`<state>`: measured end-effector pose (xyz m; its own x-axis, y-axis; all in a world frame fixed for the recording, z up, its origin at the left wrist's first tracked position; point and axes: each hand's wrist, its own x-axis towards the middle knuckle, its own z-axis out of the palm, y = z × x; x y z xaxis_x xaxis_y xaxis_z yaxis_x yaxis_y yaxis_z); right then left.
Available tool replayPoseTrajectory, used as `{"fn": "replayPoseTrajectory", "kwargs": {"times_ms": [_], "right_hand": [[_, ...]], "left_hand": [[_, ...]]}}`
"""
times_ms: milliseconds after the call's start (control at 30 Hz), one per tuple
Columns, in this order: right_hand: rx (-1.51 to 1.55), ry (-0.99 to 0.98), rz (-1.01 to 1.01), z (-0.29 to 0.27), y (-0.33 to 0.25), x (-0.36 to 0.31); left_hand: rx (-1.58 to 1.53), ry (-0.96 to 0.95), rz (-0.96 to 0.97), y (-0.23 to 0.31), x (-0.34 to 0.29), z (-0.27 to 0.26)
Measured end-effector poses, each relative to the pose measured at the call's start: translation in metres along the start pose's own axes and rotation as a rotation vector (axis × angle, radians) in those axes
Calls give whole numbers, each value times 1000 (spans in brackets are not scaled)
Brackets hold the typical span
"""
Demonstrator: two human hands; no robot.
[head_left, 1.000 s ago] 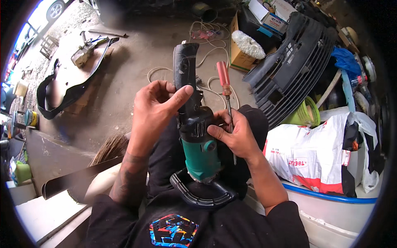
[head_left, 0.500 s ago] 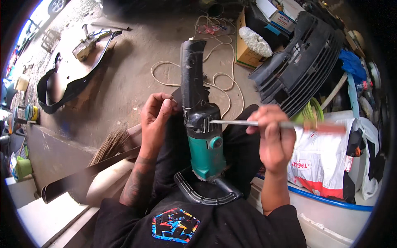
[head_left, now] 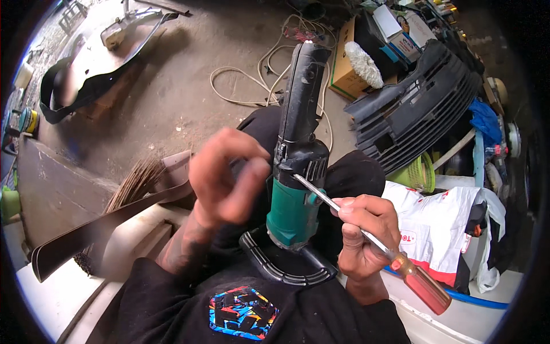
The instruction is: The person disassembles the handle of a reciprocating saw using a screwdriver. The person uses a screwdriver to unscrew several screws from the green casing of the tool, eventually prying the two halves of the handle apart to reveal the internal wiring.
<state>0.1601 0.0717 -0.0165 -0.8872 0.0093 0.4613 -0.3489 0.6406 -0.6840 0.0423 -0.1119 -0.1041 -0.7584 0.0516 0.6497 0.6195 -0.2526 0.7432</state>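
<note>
A green and black electric polisher (head_left: 293, 215) stands between my legs, its long black rear handle (head_left: 306, 77) pointing away from me and its curved black front handle (head_left: 289, 278) near my shirt. My right hand (head_left: 369, 238) grips a screwdriver (head_left: 427, 286) with a translucent red handle, its fingers on the metal shaft. The shaft slants up and left, and its tip meets the black housing just above the green body, beside the vent slots. To the left of the polisher is my left hand (head_left: 226, 175), its curled fingers smeared by motion. Whether it holds anything small is hidden.
A black slatted car grille (head_left: 418, 109) leans at the right, near a cardboard box (head_left: 344, 57) with a white fluffy pad (head_left: 362, 64). A pale cord (head_left: 240, 103) loops over the floor. A stick broom (head_left: 137, 180) lies left; a white bag (head_left: 429, 223) sits right.
The screwdriver has swung from nearly level to a steep slant, its tip now lower on the black housing. My left hand has come nearer and lower. The polisher's rear handle leans further right.
</note>
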Motion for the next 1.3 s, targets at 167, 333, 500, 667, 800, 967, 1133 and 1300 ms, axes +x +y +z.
{"fn": "replayPoseTrajectory", "kwargs": {"times_ms": [167, 333, 500, 667, 800, 967, 1133, 1300], "right_hand": [[-76, -72, -79, -5, -3, 3], [-92, -36, -8, -3, -8, -4], [-57, -50, -74, -2, -9, -2], [122, 114, 59, 6, -7, -11], [129, 111, 43, 8, -5, -11], [114, 134, 40, 5, -2, -11], [183, 172, 50, 9, 4, -13], [169, 235, 46, 12, 6, -10]], "left_hand": [[85, -263, 183, 16, 25, 2], [27, -398, -82, 19, 68, -14], [-121, -993, 77, 18, 97, 4], [-28, -1149, 51, 12, 114, 15], [-11, -1166, 8, 11, 114, 16], [-44, -1122, 81, 2, 112, 18], [-65, -1116, 59, -2, 111, 19], [-71, -1118, 49, -4, 112, 20]]}}
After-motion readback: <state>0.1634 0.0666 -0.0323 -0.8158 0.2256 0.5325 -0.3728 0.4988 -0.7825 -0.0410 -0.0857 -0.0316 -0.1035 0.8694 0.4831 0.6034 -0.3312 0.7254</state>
